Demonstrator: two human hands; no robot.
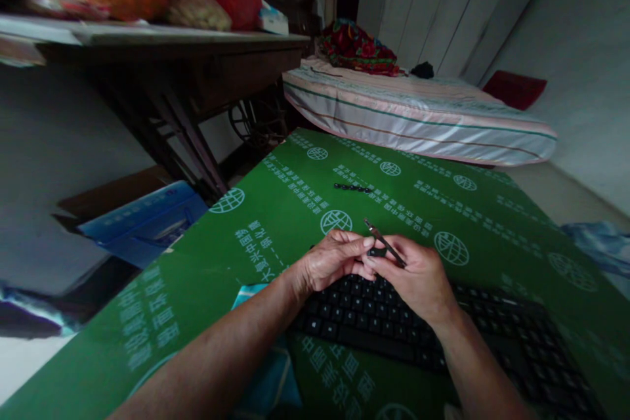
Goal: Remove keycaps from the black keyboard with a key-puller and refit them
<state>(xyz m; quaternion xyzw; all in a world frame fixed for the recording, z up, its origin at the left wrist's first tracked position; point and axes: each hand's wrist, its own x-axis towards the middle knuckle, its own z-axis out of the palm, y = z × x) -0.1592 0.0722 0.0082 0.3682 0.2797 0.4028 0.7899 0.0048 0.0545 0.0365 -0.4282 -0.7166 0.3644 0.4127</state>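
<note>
A black keyboard lies on the green table, below both of my hands. Over its upper edge, my left hand pinches a small black keycap between thumb and fingers. My right hand meets it there, its thumb and fingertips also at the keycap. Across the right fingers lies a slim dark pen-like tool, its metal tip pointing up and left. Farther back on the table sits a short row of several small black keycaps.
Under my left forearm is a blue cloth. A wooden sewing-machine table with bags on it stands at the left, above a blue box. A bed is beyond the green table's far edge.
</note>
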